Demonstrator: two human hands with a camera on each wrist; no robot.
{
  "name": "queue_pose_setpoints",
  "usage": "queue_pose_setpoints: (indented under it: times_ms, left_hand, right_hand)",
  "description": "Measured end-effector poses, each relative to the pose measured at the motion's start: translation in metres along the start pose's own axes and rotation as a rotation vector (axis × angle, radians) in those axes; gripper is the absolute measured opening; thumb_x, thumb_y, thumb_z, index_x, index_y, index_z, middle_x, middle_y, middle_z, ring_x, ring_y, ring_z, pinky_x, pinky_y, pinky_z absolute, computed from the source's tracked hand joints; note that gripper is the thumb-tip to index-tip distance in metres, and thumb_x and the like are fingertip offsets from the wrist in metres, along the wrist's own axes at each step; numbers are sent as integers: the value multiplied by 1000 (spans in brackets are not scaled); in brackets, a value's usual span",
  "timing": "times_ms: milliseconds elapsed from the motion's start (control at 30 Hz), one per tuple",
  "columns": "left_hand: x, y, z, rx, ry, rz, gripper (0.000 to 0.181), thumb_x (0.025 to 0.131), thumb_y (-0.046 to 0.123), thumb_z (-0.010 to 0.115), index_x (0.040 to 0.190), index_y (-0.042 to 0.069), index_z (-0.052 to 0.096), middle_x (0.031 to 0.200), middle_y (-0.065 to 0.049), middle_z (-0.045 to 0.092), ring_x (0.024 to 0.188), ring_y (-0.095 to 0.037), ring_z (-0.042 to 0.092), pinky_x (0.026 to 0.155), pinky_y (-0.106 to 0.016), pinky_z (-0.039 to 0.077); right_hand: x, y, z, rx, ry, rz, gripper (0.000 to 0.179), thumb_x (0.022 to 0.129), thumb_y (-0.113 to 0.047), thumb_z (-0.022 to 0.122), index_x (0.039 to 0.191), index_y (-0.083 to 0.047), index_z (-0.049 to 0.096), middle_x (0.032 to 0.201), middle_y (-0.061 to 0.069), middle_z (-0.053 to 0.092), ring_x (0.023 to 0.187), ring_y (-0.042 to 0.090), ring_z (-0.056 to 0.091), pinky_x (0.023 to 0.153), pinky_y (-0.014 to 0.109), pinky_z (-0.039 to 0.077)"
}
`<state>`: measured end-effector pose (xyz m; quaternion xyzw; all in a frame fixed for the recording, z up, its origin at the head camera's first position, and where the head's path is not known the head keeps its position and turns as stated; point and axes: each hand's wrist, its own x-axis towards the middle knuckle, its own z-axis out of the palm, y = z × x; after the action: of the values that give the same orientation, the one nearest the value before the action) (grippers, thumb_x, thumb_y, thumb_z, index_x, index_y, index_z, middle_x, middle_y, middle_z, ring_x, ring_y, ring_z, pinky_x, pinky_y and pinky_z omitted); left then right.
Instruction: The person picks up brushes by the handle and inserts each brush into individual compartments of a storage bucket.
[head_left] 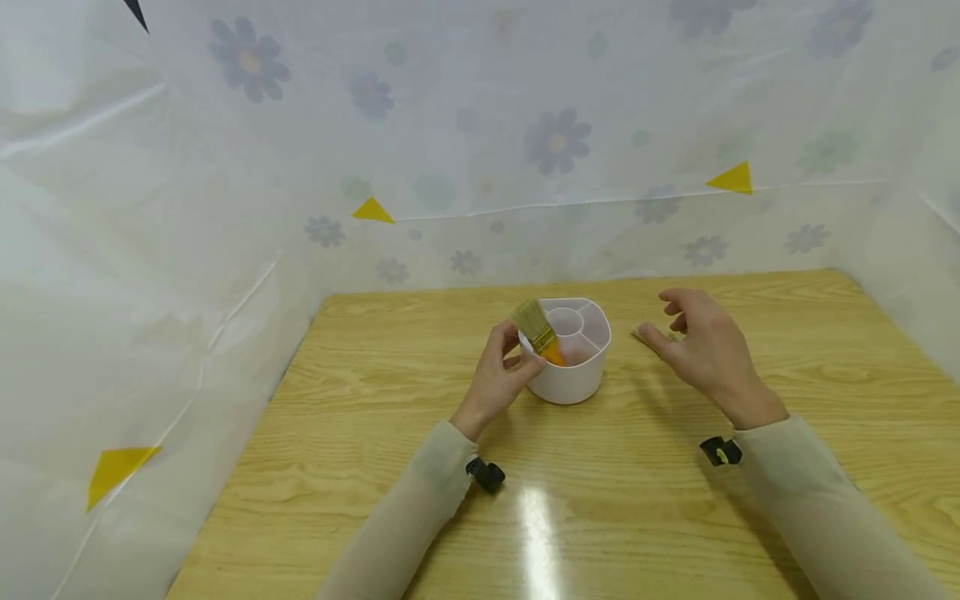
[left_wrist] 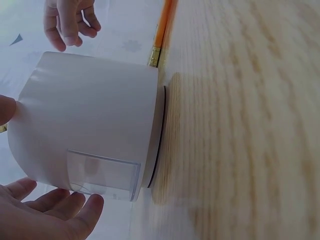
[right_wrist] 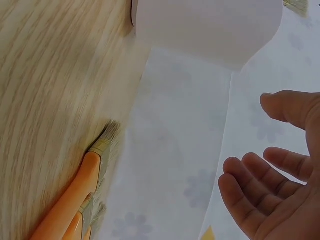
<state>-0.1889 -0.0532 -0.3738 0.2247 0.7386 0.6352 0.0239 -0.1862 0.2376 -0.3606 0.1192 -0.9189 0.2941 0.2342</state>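
A white round desk organizer (head_left: 567, 387) with several compartments stands upright on the wooden table. Leaning in its left side is a paintbrush (head_left: 534, 325), bristles up, its orange handle partly inside. My left hand (head_left: 491, 375) grips the organizer's left side, thumb at the front near the rim. In the left wrist view, its fingertips touch the wall beside a clear label window (left_wrist: 102, 172). To the right, my right hand (head_left: 708, 350) hovers with nothing in it, its fingers relaxed and apart from the thumb. Below it lie more orange-handled paintbrushes (right_wrist: 75, 197), mostly hidden by the hand in the head view.
The wooden table (head_left: 360, 467) meets a flower-printed white sheet (head_left: 480, 150) at the back. Pale sheeting (head_left: 112, 275) also rises on the left. Yellow triangles (head_left: 731, 178) mark the sheets.
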Motion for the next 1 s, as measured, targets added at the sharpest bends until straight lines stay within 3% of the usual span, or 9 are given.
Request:
queue_pose_setpoints:
  times_ms: [733, 1000]
  left_hand:
    - [0, -1, 0, 7, 29, -4, 58, 89, 6, 63, 139, 0, 35, 136, -20, 42, 130, -35, 40, 104, -52, 36]
    - [1, -1, -2, 5, 2, -6, 59, 91, 8, 63, 140, 0, 33, 137, -21, 40, 131, -35, 38, 105, -53, 35]
  right_hand:
    - [2, 13, -1, -54, -138, 115, 64, 89, -50, 60, 127, 0, 53, 106, 20, 59, 90, 35, 59, 71, 52, 47]
    - [1, 17, 0, -66, -178, 147, 68, 88, -56, 57, 128, -1, 52, 109, 19, 58, 91, 35, 58, 71, 52, 46]
